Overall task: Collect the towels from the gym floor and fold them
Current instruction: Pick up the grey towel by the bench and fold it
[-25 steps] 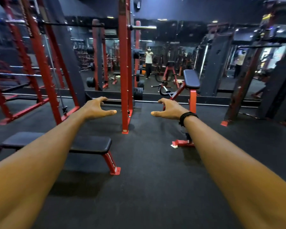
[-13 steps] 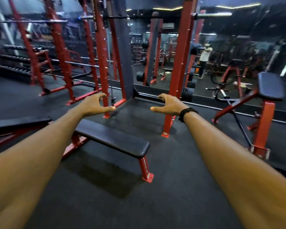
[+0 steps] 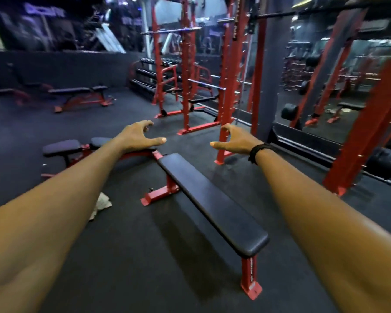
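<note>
**A weight-training gym**

We see a commercial gym floor laid with dark rubber matting point(image 3: 127, 256). A flat bench point(image 3: 212, 204) with black padding and red steel legs stands in front of us, and adjustable benches point(image 3: 77, 96) stand further back. Red power racks point(image 3: 187, 71) carry a barbell point(image 3: 203, 84), a dumbbell rack point(image 3: 147, 80) lines the far wall, and a wall mirror point(image 3: 321, 91) reflects more red equipment. A crumpled towel point(image 3: 102, 203) lies on the matting.
</note>
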Demonstrator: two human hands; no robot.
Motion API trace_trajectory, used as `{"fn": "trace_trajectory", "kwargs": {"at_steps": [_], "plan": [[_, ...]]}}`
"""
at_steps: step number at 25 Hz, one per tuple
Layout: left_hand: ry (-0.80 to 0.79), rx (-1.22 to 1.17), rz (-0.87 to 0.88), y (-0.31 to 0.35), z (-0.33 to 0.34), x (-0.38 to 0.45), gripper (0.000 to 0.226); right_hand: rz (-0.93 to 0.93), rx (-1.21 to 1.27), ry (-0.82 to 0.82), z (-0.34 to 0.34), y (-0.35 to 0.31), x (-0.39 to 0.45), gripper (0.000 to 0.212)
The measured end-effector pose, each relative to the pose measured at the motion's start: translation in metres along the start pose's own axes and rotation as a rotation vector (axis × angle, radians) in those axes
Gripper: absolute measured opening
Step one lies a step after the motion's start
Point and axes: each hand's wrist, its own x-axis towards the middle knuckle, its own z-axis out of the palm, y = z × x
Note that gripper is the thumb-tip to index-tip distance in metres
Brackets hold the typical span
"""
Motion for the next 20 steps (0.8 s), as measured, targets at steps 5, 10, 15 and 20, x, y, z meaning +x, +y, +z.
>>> {"fn": "trace_trajectory", "kwargs": {"at_steps": [5, 10, 15, 20], "plan": [[0.078, 0.017, -0.151, -0.067, -0.017, 0.028, 0.079, -0.140, 0.039, -0.089, 0.047, -0.031, 0.089, 0.078], [0.122, 0.027, -0.239, -0.150, -0.037, 0.069, 0.081, -0.235, 0.010, -0.159, 0.105, -0.076, 0.184, 0.083], [0.148, 0.032, -0.296, -0.246, -0.069, 0.132, 0.081, -0.285, -0.011, -0.183, 0.156, -0.143, 0.297, 0.081], [0.132, 0.023, -0.327, -0.338, -0.118, 0.215, 0.082, -0.318, 0.002, -0.217, 0.206, -0.228, 0.415, 0.082]]}}
